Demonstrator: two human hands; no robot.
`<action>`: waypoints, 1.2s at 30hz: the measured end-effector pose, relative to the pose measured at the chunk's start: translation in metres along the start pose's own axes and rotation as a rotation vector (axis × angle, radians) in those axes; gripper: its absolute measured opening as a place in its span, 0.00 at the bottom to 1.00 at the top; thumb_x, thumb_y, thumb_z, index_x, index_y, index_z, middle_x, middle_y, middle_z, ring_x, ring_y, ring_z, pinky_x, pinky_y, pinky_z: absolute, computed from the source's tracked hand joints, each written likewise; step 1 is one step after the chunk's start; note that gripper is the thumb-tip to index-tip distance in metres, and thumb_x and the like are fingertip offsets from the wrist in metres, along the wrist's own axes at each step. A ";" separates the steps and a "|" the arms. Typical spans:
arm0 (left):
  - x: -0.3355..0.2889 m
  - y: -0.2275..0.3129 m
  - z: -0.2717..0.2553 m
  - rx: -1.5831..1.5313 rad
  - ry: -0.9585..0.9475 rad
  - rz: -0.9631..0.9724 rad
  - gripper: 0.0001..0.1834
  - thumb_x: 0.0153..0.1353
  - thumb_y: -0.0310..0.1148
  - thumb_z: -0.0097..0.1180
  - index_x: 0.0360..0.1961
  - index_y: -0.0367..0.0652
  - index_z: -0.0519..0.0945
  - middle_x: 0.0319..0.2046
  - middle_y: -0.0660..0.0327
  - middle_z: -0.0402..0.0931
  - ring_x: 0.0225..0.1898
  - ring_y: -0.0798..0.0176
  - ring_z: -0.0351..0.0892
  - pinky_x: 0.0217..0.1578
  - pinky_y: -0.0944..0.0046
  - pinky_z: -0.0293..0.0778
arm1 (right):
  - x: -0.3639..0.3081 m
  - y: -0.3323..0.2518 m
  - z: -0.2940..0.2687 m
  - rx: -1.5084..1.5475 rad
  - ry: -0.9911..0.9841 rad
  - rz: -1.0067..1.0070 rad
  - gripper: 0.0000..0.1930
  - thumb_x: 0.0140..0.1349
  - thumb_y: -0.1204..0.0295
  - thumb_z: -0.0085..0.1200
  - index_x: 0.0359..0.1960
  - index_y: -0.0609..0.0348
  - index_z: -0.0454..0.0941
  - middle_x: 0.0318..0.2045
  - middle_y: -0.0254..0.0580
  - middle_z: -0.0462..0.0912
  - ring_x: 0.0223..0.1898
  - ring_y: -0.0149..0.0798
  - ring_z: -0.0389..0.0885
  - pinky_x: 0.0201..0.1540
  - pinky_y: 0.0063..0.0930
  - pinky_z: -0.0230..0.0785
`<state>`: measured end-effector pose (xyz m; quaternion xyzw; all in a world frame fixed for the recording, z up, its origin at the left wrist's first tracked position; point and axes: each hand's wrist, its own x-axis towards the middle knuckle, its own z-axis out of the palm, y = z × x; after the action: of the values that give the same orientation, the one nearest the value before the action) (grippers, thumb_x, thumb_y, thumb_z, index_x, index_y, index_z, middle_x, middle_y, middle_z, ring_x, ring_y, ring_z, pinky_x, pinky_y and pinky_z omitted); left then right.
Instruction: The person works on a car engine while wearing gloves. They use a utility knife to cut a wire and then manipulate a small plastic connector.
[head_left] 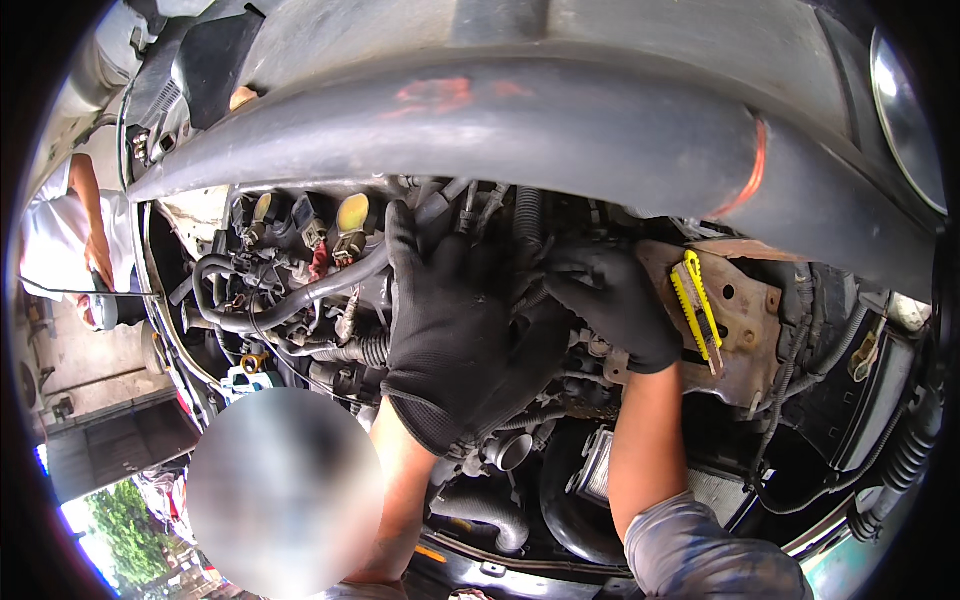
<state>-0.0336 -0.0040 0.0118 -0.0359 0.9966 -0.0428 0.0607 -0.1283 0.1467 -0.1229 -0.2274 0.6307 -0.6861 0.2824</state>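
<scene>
While your black-gloved left hand (450, 310) reaches forward with fingers stretched out, just beside the grey hose (340, 290), your right hand (612, 298) bends inward, fingers partly curled, near the ribbed hose (528, 215) that shows between the two. Most fingertips are lost in shadow — I can't tell whether either hand grips anything. A yellow utility knife (694, 300) lies on the rusty metal plate (755, 335), right of your right hand.

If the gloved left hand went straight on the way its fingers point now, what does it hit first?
Probably the dark rubber hose just beyond the left hand's fingers; depth is unclear, so they may already be touching.
</scene>
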 end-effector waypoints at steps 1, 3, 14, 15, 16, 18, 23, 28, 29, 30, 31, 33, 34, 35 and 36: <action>0.001 0.001 -0.002 0.004 0.008 0.005 0.41 0.51 0.54 0.67 0.68 0.51 0.78 0.62 0.54 0.75 0.67 0.47 0.69 0.68 0.25 0.54 | -0.003 -0.010 0.001 -0.027 0.039 0.042 0.13 0.61 0.79 0.67 0.48 0.65 0.84 0.40 0.38 0.87 0.45 0.29 0.85 0.51 0.25 0.77; 0.004 0.004 -0.010 -0.055 0.124 0.002 0.41 0.53 0.54 0.65 0.67 0.50 0.78 0.61 0.53 0.76 0.68 0.46 0.69 0.69 0.23 0.52 | -0.018 -0.039 0.003 -0.099 0.132 0.127 0.13 0.61 0.79 0.68 0.48 0.64 0.84 0.39 0.39 0.88 0.45 0.29 0.85 0.50 0.24 0.77; 0.004 0.003 -0.018 -0.218 0.196 0.031 0.44 0.59 0.52 0.60 0.74 0.43 0.71 0.72 0.47 0.70 0.78 0.38 0.57 0.76 0.22 0.34 | -0.104 -0.030 -0.085 -1.129 0.446 0.102 0.28 0.49 0.65 0.77 0.53 0.54 0.82 0.46 0.49 0.83 0.48 0.57 0.82 0.51 0.51 0.76; 0.005 0.002 -0.024 -0.304 0.253 0.026 0.43 0.59 0.51 0.60 0.74 0.41 0.71 0.71 0.46 0.71 0.78 0.37 0.57 0.77 0.23 0.34 | -0.103 -0.033 -0.085 -1.136 0.392 0.115 0.25 0.50 0.67 0.76 0.50 0.56 0.83 0.43 0.49 0.84 0.46 0.57 0.83 0.49 0.51 0.76; 0.004 0.000 -0.024 -0.311 0.244 0.025 0.44 0.58 0.50 0.60 0.74 0.41 0.71 0.71 0.45 0.71 0.78 0.36 0.57 0.77 0.24 0.34 | -0.102 -0.036 -0.085 -1.143 0.356 0.116 0.23 0.50 0.68 0.75 0.49 0.56 0.83 0.41 0.49 0.84 0.45 0.58 0.84 0.48 0.52 0.77; 0.002 -0.006 -0.019 -0.325 0.227 0.019 0.44 0.58 0.49 0.60 0.74 0.40 0.71 0.70 0.43 0.72 0.78 0.35 0.58 0.78 0.26 0.33 | -0.096 -0.044 -0.083 -1.158 0.280 0.114 0.20 0.51 0.70 0.73 0.46 0.58 0.84 0.39 0.49 0.85 0.42 0.60 0.84 0.45 0.52 0.77; -0.001 -0.018 0.012 -0.174 0.212 0.039 0.46 0.56 0.48 0.61 0.75 0.39 0.70 0.70 0.43 0.72 0.75 0.35 0.64 0.79 0.27 0.34 | -0.092 -0.074 -0.044 0.092 0.220 0.078 0.21 0.63 0.75 0.65 0.57 0.64 0.75 0.38 0.35 0.82 0.37 0.24 0.78 0.35 0.22 0.72; -0.004 -0.018 0.013 -0.096 0.211 0.050 0.44 0.56 0.48 0.62 0.72 0.39 0.72 0.69 0.42 0.73 0.74 0.35 0.65 0.77 0.23 0.39 | -0.047 -0.045 -0.027 0.713 0.122 -0.117 0.20 0.73 0.72 0.60 0.65 0.59 0.77 0.56 0.67 0.84 0.50 0.54 0.88 0.46 0.38 0.83; -0.004 -0.018 0.010 -0.115 0.199 0.050 0.43 0.55 0.47 0.62 0.72 0.39 0.73 0.69 0.43 0.73 0.73 0.36 0.67 0.77 0.23 0.40 | -0.042 -0.036 -0.027 0.629 0.107 -0.135 0.20 0.74 0.68 0.59 0.65 0.57 0.76 0.58 0.65 0.83 0.49 0.52 0.88 0.42 0.36 0.83; -0.004 -0.017 0.003 -0.132 0.186 0.051 0.43 0.55 0.46 0.63 0.71 0.39 0.73 0.68 0.43 0.74 0.73 0.37 0.68 0.76 0.22 0.42 | -0.038 -0.029 -0.027 0.545 0.093 -0.154 0.20 0.76 0.65 0.58 0.66 0.55 0.76 0.59 0.63 0.83 0.48 0.49 0.88 0.39 0.34 0.83; -0.004 -0.018 0.002 -0.130 0.171 0.055 0.42 0.55 0.46 0.63 0.71 0.39 0.74 0.68 0.44 0.74 0.71 0.39 0.70 0.76 0.21 0.43 | -0.036 -0.027 -0.026 0.508 0.116 -0.128 0.22 0.75 0.65 0.60 0.67 0.56 0.74 0.57 0.62 0.84 0.46 0.48 0.88 0.39 0.36 0.85; -0.004 -0.019 0.003 -0.104 0.137 0.063 0.41 0.54 0.45 0.64 0.70 0.38 0.75 0.67 0.45 0.76 0.68 0.43 0.75 0.75 0.21 0.45 | -0.034 -0.026 -0.023 0.510 0.139 -0.071 0.21 0.71 0.71 0.65 0.63 0.57 0.73 0.54 0.60 0.85 0.45 0.49 0.90 0.39 0.35 0.85; -0.005 -0.019 0.004 -0.081 0.119 0.067 0.41 0.54 0.45 0.64 0.69 0.38 0.75 0.66 0.46 0.76 0.66 0.46 0.77 0.75 0.21 0.46 | -0.032 -0.029 -0.020 0.512 0.148 -0.041 0.22 0.69 0.74 0.67 0.62 0.57 0.73 0.52 0.60 0.86 0.44 0.49 0.90 0.38 0.35 0.86; -0.006 -0.018 0.001 -0.102 0.081 0.049 0.40 0.54 0.45 0.64 0.68 0.38 0.76 0.65 0.47 0.77 0.63 0.47 0.79 0.75 0.20 0.47 | -0.028 -0.031 -0.009 0.536 0.227 -0.021 0.19 0.67 0.76 0.69 0.56 0.57 0.74 0.43 0.51 0.88 0.34 0.41 0.89 0.31 0.27 0.82; -0.004 -0.018 -0.004 -0.121 0.049 0.038 0.40 0.54 0.44 0.65 0.68 0.39 0.76 0.65 0.48 0.78 0.61 0.49 0.80 0.74 0.20 0.47 | -0.024 -0.030 -0.006 0.497 0.264 0.015 0.18 0.68 0.74 0.69 0.55 0.57 0.74 0.40 0.48 0.87 0.31 0.38 0.87 0.28 0.26 0.80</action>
<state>-0.0286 -0.0213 0.0178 -0.0196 0.9991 0.0178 0.0346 -0.1176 0.1683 -0.0928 -0.0551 0.4761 -0.8413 0.2501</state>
